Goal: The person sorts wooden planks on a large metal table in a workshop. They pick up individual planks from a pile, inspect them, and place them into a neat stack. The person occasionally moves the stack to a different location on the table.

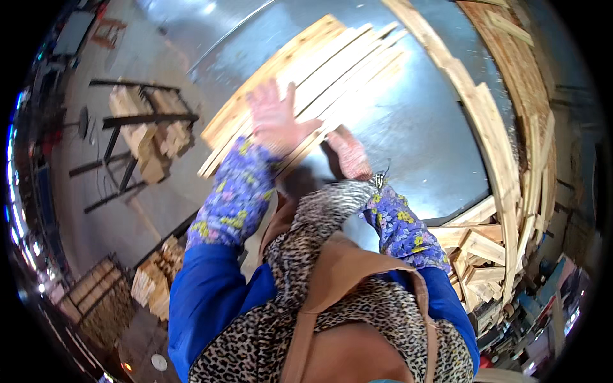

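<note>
On the shiny table (421, 134) lie boards (313, 64); left, racked timber (144, 135).

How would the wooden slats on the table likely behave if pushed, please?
The slats would probably feel stiff, looking straight. They might slide easily, as the table looks smooth and glossy; their flat shape makes rolling unlikely.

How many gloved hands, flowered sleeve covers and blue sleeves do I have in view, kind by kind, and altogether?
Gloved hands: 2 (left hand, right hand)
Flowered sleeve covers: 2
Blue sleeves: 2
Total: 6
The pale boards blur together in the glare, so they are left uncounted.
</note>
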The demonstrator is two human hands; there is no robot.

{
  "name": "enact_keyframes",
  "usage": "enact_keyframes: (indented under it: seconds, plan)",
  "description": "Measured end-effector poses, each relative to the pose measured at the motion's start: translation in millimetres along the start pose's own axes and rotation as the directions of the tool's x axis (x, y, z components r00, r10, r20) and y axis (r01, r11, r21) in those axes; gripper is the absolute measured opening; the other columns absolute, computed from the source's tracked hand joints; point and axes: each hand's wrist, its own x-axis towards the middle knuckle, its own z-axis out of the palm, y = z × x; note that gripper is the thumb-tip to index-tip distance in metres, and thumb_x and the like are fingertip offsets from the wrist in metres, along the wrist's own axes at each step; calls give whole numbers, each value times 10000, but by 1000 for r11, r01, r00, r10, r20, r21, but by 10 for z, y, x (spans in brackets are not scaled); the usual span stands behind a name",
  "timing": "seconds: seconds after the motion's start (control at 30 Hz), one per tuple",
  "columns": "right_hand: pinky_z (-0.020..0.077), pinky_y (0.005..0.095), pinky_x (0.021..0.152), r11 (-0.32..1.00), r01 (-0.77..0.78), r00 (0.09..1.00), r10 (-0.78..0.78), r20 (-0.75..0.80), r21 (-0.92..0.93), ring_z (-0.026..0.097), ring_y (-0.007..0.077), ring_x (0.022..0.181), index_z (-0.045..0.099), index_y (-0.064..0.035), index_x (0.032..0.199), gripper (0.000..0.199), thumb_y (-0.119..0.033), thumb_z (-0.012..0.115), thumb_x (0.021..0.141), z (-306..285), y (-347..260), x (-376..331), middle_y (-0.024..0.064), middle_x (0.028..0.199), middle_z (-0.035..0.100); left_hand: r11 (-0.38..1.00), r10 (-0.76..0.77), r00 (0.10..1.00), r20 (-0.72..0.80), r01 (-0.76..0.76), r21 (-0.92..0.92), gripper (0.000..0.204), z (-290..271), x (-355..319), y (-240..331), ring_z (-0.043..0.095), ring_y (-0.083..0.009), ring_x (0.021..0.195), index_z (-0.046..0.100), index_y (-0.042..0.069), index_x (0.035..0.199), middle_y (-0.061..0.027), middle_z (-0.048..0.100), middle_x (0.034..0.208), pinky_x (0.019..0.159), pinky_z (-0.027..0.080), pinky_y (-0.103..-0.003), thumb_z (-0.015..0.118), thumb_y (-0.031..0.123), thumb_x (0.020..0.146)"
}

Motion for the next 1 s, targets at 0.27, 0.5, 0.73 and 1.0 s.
enact_keyframes:
  seconds: [0.27, 0.5, 0.73, 1.0]
  plan:
    - [366, 509, 1315, 170, -456, 825, -287, -487, -873, 438, 448, 1580, 367, -96, 1732, 1090, -455, 894, 848, -3800, -665, 175, 277, 1722, 424, 995, 85, 995, -42, -83, 55, 873, -205, 144, 276, 530, -473, 1356, 591, 36, 1444, -295, 572, 1439, 1224, 334, -660, 855, 610, 842]
    - [514, 531, 1148, 133, -338, 899, -247, -361, -932, 592, 470, 1383, 332, -107, 1734, 1096, -505, 858, 858, -3919, -780, 587, 263, 1532, 608, 633, 471, 819, -327, -572, -522, 447, 285, -158, 1224, 677, -376, 1192, 650, 100, 1256, -175, 651, 1263, 931, 603, -511, 819, 170, 848]
    - [517, 588, 1140, 214, -339, 867, -308, -392, -916, 556, 437, 1462, 346, -149, 1722, 1086, -620, 822, 866, -3349, -990, 1387, 231, 1570, 596, 659, 428, 867, 255, -106, -745, 468, 866, -139, 1119, 612, -402, 1361, 667, 36, 1337, -210, 641, 1438, 1136, 522, -498, 763, 88, 883]
    - [529, 529, 1115, 755, -275, 928, 47, -368, -596, 657, 496, 1305, 400, -3, 1619, 953, -484, 814, 909, -2196, -851, 626, 324, 1400, 669, 669, 267, 927, 263, 18, -743, 615, 1020, -255, 1165, 576, -416, 1442, 584, 4, 1551, -246, 625, 1545, 1237, 455, -493, 680, 341, 1045]
